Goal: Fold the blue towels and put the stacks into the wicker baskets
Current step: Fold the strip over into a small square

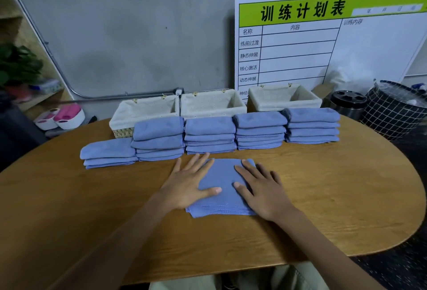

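Note:
A folded blue towel (221,175) lies flat on the wooden table (323,185) in front of me. My left hand (188,182) presses on its left side with straight spread fingers, and my right hand (263,189) presses flat on its right side. Behind it stand several stacks of folded blue towels in a row: a low stack (108,153) at the left, then taller stacks (158,138), (210,135), (260,131), (312,125). Three wicker baskets with white cloth lining stand behind the stacks: left (143,110), middle (210,103), right (284,97).
A white board with a green header (323,42) leans on the grey wall behind the baskets. A black bin (347,102) and a checked laundry basket (392,109) stand off the table's right end. White and pink tubs (62,117) lie on the floor at left.

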The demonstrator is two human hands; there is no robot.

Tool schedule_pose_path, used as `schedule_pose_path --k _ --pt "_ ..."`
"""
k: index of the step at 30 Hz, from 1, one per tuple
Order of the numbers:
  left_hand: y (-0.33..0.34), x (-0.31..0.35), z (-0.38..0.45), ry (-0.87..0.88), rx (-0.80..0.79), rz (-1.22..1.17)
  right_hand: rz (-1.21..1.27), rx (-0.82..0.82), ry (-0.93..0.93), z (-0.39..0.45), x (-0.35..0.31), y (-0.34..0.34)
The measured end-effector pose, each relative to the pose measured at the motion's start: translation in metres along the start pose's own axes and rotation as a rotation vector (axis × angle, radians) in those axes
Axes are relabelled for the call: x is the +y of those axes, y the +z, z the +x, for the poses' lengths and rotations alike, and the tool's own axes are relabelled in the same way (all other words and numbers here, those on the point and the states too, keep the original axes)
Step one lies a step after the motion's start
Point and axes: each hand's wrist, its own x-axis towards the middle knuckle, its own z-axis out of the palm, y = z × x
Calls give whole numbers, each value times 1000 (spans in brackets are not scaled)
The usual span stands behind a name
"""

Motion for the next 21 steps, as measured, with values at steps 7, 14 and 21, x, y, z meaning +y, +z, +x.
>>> schedule_pose_path --k 7,14,21 --pt "0 19 -7 175 403 -258 -28 418 -229 -33 20 4" --pt "24 24 -21 373 349 -359 185 401 -416 -29 24 5" --pt "32 33 -57 431 390 -471 120 559 -467 -38 32 20"
